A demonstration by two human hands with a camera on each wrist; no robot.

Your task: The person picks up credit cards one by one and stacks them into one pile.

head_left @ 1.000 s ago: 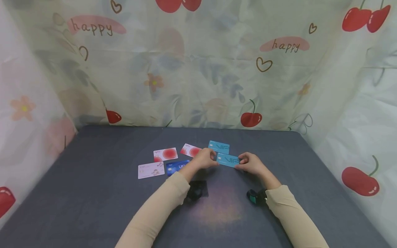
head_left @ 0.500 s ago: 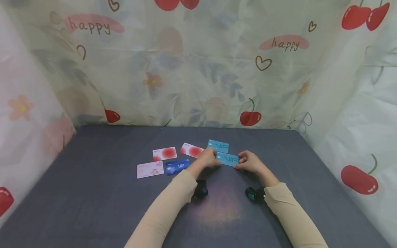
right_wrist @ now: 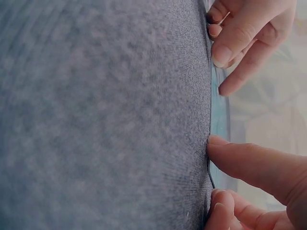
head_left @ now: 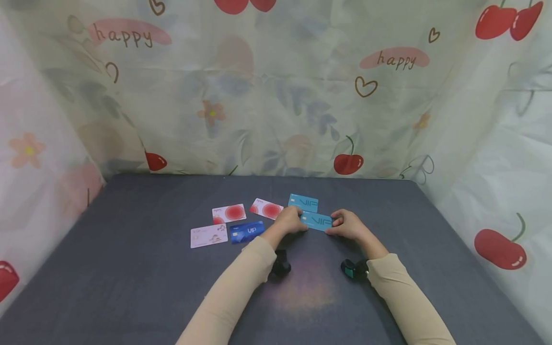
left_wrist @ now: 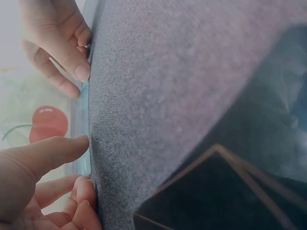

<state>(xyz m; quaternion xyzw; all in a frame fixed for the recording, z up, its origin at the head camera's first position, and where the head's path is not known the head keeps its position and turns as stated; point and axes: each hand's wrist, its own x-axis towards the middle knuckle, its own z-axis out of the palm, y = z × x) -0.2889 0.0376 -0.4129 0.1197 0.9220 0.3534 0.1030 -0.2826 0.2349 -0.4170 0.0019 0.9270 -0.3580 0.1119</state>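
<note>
In the head view a light blue VIP card [head_left: 316, 221] lies on the dark cloth between both hands. My left hand [head_left: 288, 221] grips its left end, thumb at the near corner and fingers toward the far one. At the right end my right hand [head_left: 350, 227] holds it the same way, fingers bent. A second light blue VIP card [head_left: 304, 201] lies just behind, its lower edge against the first. Low in the right wrist view, the right thumb [right_wrist: 254, 160] presses the near edge of the card, seen almost edge-on as a thin bluish strip [right_wrist: 219, 115].
Left of the hands lie a dark blue VIP card [head_left: 246, 232], a pale pink VIP card [head_left: 209, 236] and two cards with red circles, one at the left [head_left: 228, 213] and one nearer the left hand [head_left: 266, 208]. A patterned curtain [head_left: 276, 96] encloses the dark table [head_left: 129, 287].
My left hand and forearm have shifted slightly right, its fingers now closer over the card's left end. The dark blue card shows more fully. The right hand stays at the card's right end.
</note>
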